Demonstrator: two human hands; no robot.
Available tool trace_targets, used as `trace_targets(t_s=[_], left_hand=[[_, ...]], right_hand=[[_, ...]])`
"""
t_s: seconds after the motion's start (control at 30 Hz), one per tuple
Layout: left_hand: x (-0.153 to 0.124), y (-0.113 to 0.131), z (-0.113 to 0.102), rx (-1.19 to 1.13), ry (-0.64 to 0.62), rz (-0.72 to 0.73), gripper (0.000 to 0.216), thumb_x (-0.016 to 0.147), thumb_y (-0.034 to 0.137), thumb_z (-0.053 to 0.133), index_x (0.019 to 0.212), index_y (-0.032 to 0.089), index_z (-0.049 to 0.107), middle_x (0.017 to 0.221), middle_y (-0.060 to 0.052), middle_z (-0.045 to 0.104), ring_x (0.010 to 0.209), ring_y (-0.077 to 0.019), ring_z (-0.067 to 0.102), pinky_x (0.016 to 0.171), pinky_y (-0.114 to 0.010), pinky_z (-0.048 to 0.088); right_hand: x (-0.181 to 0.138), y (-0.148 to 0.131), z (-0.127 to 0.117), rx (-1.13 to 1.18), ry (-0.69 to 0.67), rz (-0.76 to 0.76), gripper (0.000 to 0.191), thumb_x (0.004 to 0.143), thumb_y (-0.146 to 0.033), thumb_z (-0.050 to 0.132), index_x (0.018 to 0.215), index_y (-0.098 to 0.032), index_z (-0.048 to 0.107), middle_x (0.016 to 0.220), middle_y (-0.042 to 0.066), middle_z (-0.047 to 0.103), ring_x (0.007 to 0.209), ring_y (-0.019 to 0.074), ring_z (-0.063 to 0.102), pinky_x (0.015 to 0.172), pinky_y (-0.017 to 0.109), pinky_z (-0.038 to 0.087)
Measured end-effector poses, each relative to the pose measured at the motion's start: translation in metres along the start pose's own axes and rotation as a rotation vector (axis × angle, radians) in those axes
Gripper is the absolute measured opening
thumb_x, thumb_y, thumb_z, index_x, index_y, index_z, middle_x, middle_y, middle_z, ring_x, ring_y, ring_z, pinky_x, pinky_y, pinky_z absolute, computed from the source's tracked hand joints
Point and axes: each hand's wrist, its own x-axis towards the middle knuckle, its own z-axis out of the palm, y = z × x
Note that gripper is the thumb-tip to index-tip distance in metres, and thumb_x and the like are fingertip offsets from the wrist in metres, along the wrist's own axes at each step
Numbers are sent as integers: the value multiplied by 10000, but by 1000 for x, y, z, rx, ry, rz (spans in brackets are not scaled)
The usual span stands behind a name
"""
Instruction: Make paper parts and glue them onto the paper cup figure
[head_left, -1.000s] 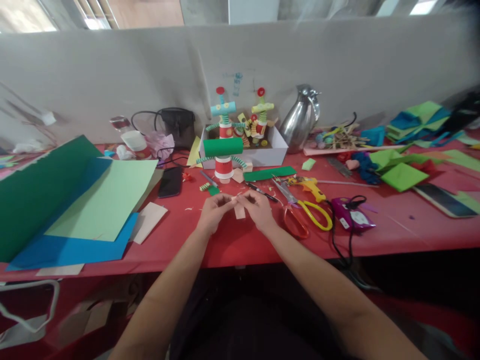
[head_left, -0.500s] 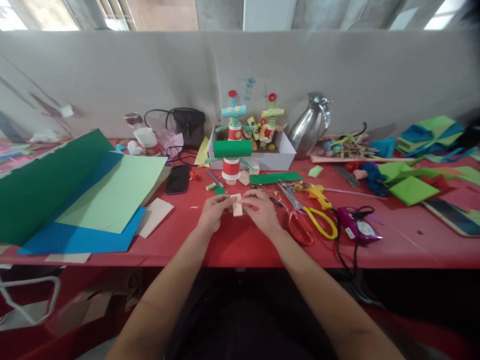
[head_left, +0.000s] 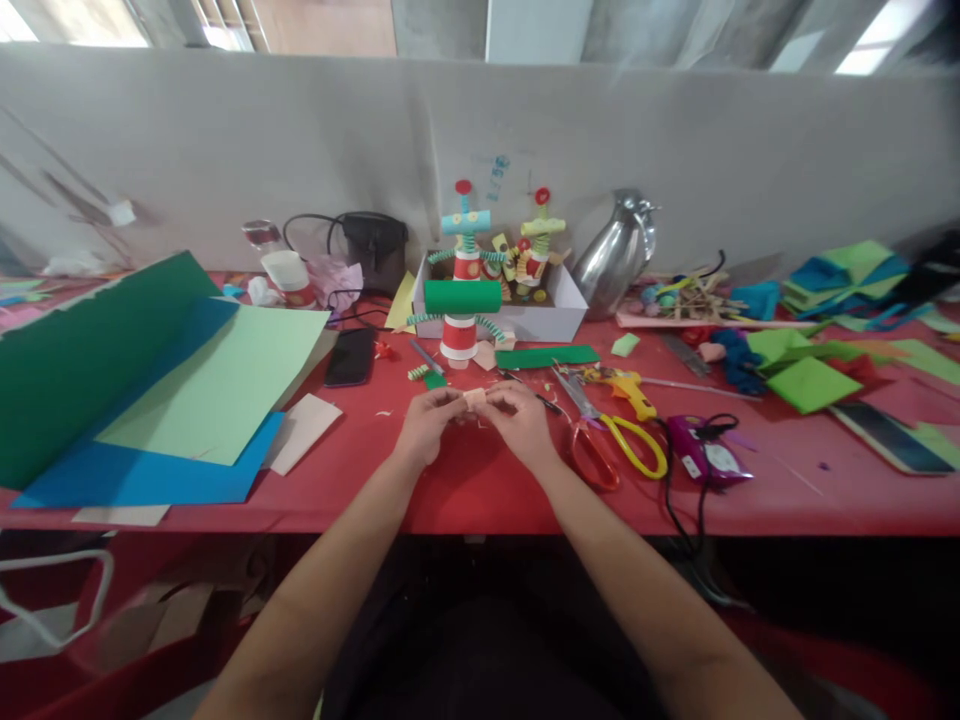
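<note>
Between my fingertips is a small pale peach piece of paper (head_left: 474, 399), now short and looking folded or rolled. My left hand (head_left: 427, 422) pinches its left end, and my right hand (head_left: 519, 418) pinches the right end. Just beyond them stands a paper-cup figure (head_left: 459, 335) with a green tube across its top and green spring-like paper arms. A green paper strip (head_left: 547, 356) lies behind my right hand. To its right rest scissors (head_left: 611, 432) with red and yellow handles and a yellow glue gun (head_left: 631, 392).
Coloured paper sheets (head_left: 214, 390) and a dark phone (head_left: 349, 357) lie left. A white box (head_left: 544, 323) of cup figures and a steel jug (head_left: 616, 255) stand at the back. A purple packet with a black cord (head_left: 705, 455) and paper scraps (head_left: 810, 375) are right.
The peach paper, a longer upright strip before, is now a shorter piece between my fingers. Both hands stay in nearly the same place. The view has shifted slightly.
</note>
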Motion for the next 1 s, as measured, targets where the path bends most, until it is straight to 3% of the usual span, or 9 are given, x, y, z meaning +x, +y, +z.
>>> trace_targets(t_s=[0.17,0.33,0.53,0.7,0.9,1.0], left_hand=[[0,-1,-1,-53,-22,-34,245,564,303,836,675,152,677,588,-11,661,561,-115,608,563,-229,404],[0,-2,-1,-26,-39,1,258,565,310,839,691,155,675,608,-10,661,578,-122,612,567,-232,416],[-2,-3,2,2,-76,58,265,644,366,808,728,150,680,672,-10,661,612,-109,594,626,-238,457],[0,-8,3,115,-73,173,297,608,286,835,844,168,698,760,-6,687,698,-132,621,706,-262,494],[3,-12,-3,238,-14,257,216,640,253,792,836,181,738,755,-18,711,737,-170,652,756,-304,518],[3,-14,-5,277,6,286,198,652,233,776,846,197,757,805,-24,729,779,-178,659,799,-320,522]], right_hand=[[0,-5,1,100,12,117,219,772,-399,721,688,-214,638,788,27,631,773,186,604,734,327,498],[-2,-1,5,350,-2,301,301,684,-403,784,778,-228,557,727,-22,589,661,160,581,618,290,489],[-1,2,5,362,27,304,285,682,-385,775,748,-223,550,720,-18,599,679,166,607,648,298,506],[0,4,5,304,69,299,283,688,-409,755,727,-221,547,729,6,632,696,179,632,658,312,542],[0,5,5,395,-64,265,359,735,-370,718,1050,-213,647,937,50,723,861,206,694,769,349,574],[-1,3,2,311,-117,193,288,790,-362,682,1035,-212,705,987,64,744,903,225,699,802,373,568]])
